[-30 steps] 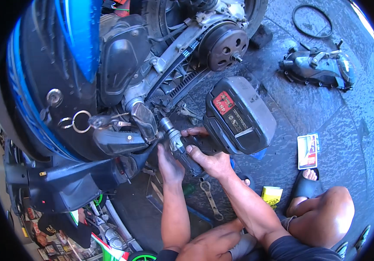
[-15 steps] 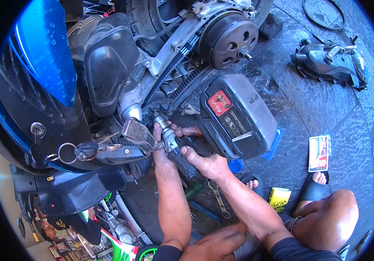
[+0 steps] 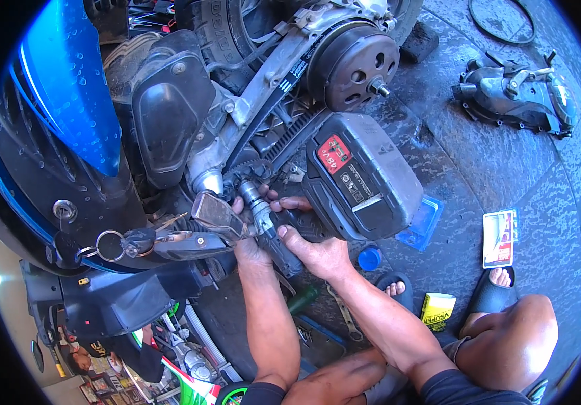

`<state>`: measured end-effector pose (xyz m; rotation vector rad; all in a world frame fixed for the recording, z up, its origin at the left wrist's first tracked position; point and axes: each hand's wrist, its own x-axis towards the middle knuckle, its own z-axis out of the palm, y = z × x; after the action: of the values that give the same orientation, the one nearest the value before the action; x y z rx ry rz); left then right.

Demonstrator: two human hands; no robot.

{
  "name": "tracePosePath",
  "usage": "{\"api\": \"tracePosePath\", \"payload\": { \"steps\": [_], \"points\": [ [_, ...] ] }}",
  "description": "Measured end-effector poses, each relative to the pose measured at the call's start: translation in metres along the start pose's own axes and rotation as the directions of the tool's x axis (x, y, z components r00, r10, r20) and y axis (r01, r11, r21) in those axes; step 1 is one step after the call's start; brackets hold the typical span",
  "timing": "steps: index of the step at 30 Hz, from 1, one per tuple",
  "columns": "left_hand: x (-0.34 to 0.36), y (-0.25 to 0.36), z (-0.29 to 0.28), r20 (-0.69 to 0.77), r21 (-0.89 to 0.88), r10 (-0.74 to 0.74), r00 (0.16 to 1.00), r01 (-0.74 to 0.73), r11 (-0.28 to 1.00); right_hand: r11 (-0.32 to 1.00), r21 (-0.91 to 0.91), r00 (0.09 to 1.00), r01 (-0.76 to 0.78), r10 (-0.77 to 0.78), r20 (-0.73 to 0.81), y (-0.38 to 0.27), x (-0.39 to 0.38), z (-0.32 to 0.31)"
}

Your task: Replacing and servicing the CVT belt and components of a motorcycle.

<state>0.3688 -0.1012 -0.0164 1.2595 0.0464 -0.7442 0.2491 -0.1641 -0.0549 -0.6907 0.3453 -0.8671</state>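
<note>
A cordless impact wrench [image 3: 281, 251] with a bulky black battery [image 3: 378, 172] is in both my hands, its socket end up at the toothed front pulley [image 3: 253, 167] of a scooter's belt drive. My right hand [image 3: 317, 255] is closed round the wrench's grip. My left hand [image 3: 253, 248] wraps the wrench from the left near its nose; the brake lever end and a dark rectangular part [image 3: 216, 212] hide part of it. From the pulley the black drive belt [image 3: 287, 138] runs back to the brown clutch bell [image 3: 358, 71]. Whether the socket sits on a nut is hidden.
On the dark floor lie the removed crankcase cover [image 3: 520, 98], a loose belt ring [image 3: 503, 20], a blue tray [image 3: 422, 223], a blue cap [image 3: 369, 258], a spanner [image 3: 346, 314] and a yellow box [image 3: 437, 309]. Keys [image 3: 135, 241] hang at the left. Another person [image 3: 81, 358] is at lower left.
The view has shifted slightly. The wrench's battery has tilted a little and moved left, uncovering more of the blue tray. Both hands keep their hold at the pulley.
</note>
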Motion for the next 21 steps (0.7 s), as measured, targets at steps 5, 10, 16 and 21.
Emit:
{"api": "tracePosePath", "payload": {
  "steps": [5, 10, 16, 21],
  "points": [
    [0.004, 0.001, -0.010, 0.041, 0.036, 0.028, 0.999, -0.029, 0.999, 0.997, 0.066, 0.997, -0.028, 0.032, -0.066, -0.003, 0.000, 0.006],
    [0.000, 0.002, -0.003, 0.067, -0.032, 0.018, 0.998, -0.016, 0.999, 0.989, 0.137, 0.994, -0.055, 0.068, -0.091, -0.014, 0.008, 0.015],
    [-0.114, -0.009, 0.005, 0.004, 0.925, 0.714, 0.700, -0.274, 0.264, 0.981, 0.149, 0.990, -0.124, 0.133, -0.055, -0.016, 0.007, 0.016],
    [-0.097, 0.024, 0.143, 0.866, 0.498, 0.176, 0.468, -0.779, -0.380, 0.969, 0.191, 0.986, -0.160, 0.165, -0.014, -0.023, 0.003, 0.000]
  ]
}}
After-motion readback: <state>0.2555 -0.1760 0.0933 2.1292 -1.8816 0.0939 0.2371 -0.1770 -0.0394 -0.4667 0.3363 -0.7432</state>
